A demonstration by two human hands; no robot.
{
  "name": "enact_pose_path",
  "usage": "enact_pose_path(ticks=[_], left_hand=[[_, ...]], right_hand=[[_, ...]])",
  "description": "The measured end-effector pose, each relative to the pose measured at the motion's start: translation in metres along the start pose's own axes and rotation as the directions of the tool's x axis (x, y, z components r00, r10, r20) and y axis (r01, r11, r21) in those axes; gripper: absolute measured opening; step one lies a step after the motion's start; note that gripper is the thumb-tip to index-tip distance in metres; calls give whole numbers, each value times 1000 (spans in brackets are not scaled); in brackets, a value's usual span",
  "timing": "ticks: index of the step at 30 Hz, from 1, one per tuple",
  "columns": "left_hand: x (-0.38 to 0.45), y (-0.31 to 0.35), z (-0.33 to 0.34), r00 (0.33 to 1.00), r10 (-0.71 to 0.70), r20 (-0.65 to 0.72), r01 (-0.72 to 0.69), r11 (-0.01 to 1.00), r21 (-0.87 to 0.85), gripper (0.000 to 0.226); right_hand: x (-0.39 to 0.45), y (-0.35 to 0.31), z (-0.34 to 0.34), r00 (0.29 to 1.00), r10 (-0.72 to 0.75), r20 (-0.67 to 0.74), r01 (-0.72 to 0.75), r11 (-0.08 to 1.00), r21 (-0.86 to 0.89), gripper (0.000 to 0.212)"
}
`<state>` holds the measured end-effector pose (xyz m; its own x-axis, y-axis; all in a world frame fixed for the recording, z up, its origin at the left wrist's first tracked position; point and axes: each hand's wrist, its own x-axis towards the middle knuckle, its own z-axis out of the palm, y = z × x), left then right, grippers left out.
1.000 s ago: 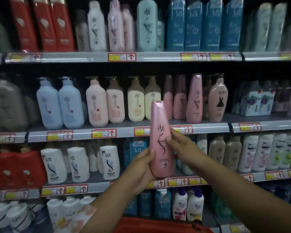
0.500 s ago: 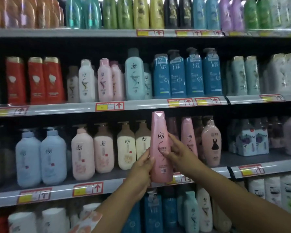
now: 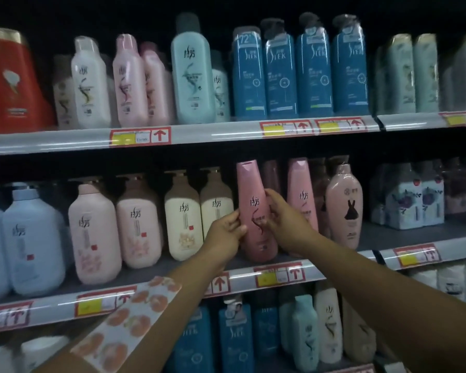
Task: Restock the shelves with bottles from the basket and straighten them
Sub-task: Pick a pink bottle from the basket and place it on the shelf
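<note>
Both hands are on the pink bottle (image 3: 256,211): left hand (image 3: 225,234) grips its lower left side, right hand (image 3: 285,219) wraps the right side with fingers curled across the label. The bottle stands a bit tilted on the middle shelf (image 3: 320,275), cream pump bottle (image 3: 218,200) just left of the hands, another pink one (image 3: 301,195) just right.
</note>
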<state>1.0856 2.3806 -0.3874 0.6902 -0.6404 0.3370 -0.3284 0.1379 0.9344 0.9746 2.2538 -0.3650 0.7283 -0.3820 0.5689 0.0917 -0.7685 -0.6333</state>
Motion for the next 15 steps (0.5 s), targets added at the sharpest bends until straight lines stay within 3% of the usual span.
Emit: enact_pose_path(ticks=[8, 15], left_hand=[[1, 0, 8, 998, 5, -65, -1, 998, 67, 58], [-7, -3, 9, 998, 46, -49, -23, 922, 387, 64]], right_hand=[[-2, 3, 6, 996, 84, -37, -89, 982, -165, 45], [-14, 0, 10, 980, 194, 34, -164, 900, -404, 51]])
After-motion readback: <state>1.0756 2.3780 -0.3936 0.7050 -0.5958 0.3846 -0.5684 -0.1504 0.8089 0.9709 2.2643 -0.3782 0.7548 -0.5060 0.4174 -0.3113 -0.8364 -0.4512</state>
